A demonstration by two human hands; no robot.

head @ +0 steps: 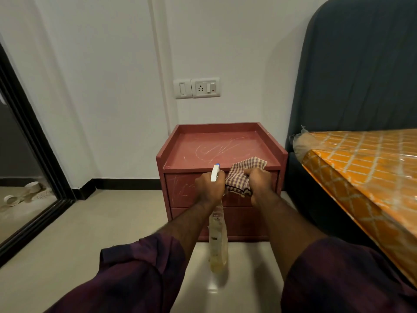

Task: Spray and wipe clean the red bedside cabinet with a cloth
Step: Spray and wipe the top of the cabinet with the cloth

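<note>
The cloth [244, 175] is a light, limp checked rag. It will bunch wherever it is gripped, so a wad in the palm should serve best for wiping. It sits at centre frame, crumpled in the right hand [259, 185], whose fingers [250, 172] are curled round it, one corner flopping up over the front edge of the cabinet [214, 147]. The bottle [217, 240] is a clear plastic sprayer that looks light and a bit slick. The neck under the trigger is the place to hold it, and the left hand [208, 188] grasps it there, the body hanging down before the drawers and the nozzle up near the scuffed top. The cabinet stands on the floor [112, 222] at mid frame, left of the bed [361, 168] — rigid, and unlikely to shift under wiping.
</note>
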